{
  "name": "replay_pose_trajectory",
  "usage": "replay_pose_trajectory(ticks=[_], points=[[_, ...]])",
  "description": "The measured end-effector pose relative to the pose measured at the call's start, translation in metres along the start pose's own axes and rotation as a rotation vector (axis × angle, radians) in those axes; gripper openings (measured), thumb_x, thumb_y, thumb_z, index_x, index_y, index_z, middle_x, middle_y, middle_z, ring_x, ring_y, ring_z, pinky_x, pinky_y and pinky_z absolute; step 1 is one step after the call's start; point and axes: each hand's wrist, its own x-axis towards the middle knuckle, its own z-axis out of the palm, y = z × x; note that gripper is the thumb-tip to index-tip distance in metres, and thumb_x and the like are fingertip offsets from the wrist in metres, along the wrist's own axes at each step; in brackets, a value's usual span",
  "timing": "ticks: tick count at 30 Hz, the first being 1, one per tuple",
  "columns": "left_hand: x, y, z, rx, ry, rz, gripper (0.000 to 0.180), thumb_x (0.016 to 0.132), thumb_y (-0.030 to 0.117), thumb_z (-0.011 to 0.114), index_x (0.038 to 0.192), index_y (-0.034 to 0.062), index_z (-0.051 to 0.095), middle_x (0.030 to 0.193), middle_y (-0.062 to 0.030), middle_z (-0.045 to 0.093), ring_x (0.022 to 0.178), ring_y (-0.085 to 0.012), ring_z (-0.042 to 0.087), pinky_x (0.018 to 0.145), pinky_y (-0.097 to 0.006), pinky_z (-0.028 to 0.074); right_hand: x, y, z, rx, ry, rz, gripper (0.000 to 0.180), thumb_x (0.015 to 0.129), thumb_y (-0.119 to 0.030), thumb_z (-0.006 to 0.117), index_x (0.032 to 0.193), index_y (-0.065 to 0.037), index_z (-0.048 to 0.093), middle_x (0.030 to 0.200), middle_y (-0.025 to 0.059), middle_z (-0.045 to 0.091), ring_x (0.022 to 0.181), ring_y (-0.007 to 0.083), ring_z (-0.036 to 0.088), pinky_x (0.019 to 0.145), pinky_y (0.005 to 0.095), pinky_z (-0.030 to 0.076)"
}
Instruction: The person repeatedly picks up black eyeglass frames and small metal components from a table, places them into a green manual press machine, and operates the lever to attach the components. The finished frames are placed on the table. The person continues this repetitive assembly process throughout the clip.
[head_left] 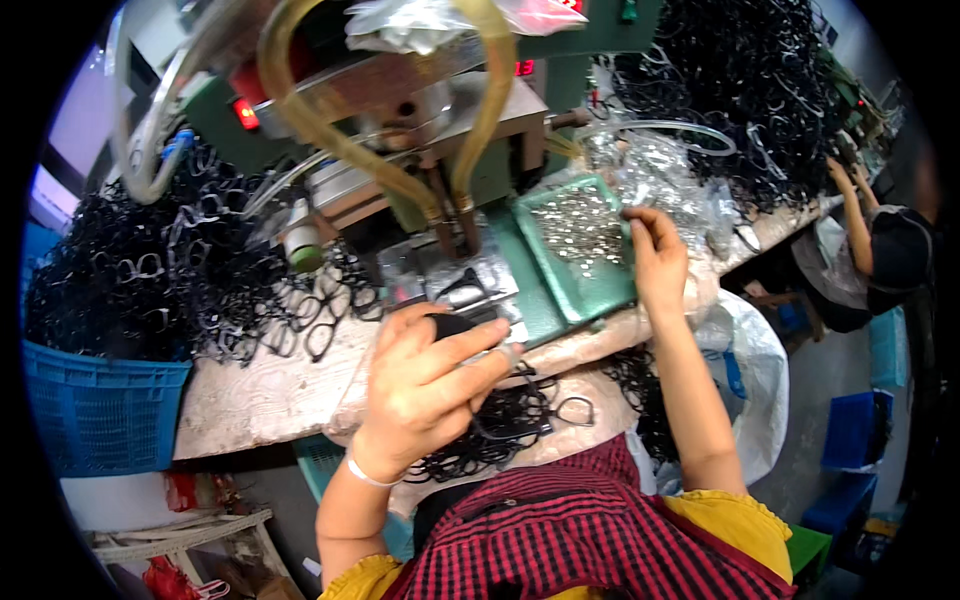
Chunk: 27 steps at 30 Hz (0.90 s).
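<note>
My left hand (425,375) grips a black eyeglass frame (455,325) close to the metal plate (470,280) under the machine's head. Its fingers are curled around the frame's end. My right hand (655,255) reaches over the right edge of a green tray (555,285), fingertips pinched among the small silvery metal parts (580,225) lying in it. More black frames (500,425) lie in my lap just below the left hand.
A green machine (400,110) with yellowish hoses (300,110) stands behind the plate. Heaps of black frames (160,270) cover the bench's left and far right. A blue basket (100,410) sits at left. Another person (880,250) works at far right.
</note>
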Motion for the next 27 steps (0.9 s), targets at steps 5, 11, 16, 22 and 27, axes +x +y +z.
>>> replay_pose_trajectory(ticks=[5, 11, 16, 22, 27], points=[[0.004, 0.0, 0.001, -0.03, -0.008, -0.045, 0.018, 0.073, 0.013, 0.082, 0.09, 0.0119, 0.076, 0.103, -0.004, 0.075, 0.077, -0.0212, 0.064, 0.086, -0.043, 0.051, -0.036, -0.038, -0.017, -0.499, -0.294, -0.042, 0.015, 0.077, -0.012, 0.074, 0.09, -0.005, 0.071, 0.091, 0.0134, 0.068, 0.092, 0.0356, 0.063, 0.085, 0.0426, 0.049], [-0.035, 0.016, 0.02, -0.085, 0.128, -0.206, 0.03, 0.074, 0.008, 0.082, 0.101, 0.0107, 0.071, 0.118, -0.0085, 0.071, 0.104, -0.0286, 0.068, 0.1, -0.048, 0.048, -0.032, -0.029, 0.009, -0.736, -0.317, -0.162, 0.008, 0.075, -0.011, 0.072, 0.078, -0.005, 0.07, 0.089, 0.0137, 0.066, 0.092, 0.0349, 0.061, 0.085, 0.0447, 0.048], [-0.09, 0.023, -0.018, 0.248, 0.266, -0.404, 0.031, 0.079, -0.001, 0.071, 0.109, 0.0033, 0.066, 0.12, -0.0182, 0.068, 0.108, -0.0321, 0.066, 0.094, -0.043, 0.05, -0.034, -0.032, 0.039, -0.743, -0.14, -0.147, 0.01, 0.079, -0.014, 0.071, 0.08, -0.005, 0.068, 0.086, 0.0123, 0.068, 0.084, 0.0323, 0.065, 0.077, 0.0427, 0.05], [-0.086, -0.06, -0.092, 0.555, 0.256, -0.55, 0.016, 0.081, -0.002, 0.07, 0.096, 0.0017, 0.07, 0.106, -0.0137, 0.068, 0.1, -0.0298, 0.062, 0.09, -0.038, 0.048, -0.022, -0.036, 0.055, -0.308, -0.082, -0.247, 0.012, 0.083, -0.006, 0.069, 0.095, -0.005, 0.071, 0.091, 0.0102, 0.07, 0.084, 0.0256, 0.067, 0.077, 0.0356, 0.052], [-0.184, -0.149, -0.031, 0.76, -0.339, -0.814, 0.015, 0.07, 0.003, 0.069, 0.085, -0.0008, 0.067, 0.118, -0.0176, 0.06, 0.102, -0.0373, 0.055, 0.088, -0.046, 0.047, -0.025, -0.027, 0.051, -0.236, -0.074, -0.119, 0.014, 0.083, -0.008, 0.071, 0.097, -0.004, 0.073, 0.093, 0.0124, 0.072, 0.088, 0.0296, 0.068, 0.082, 0.0354, 0.051]])
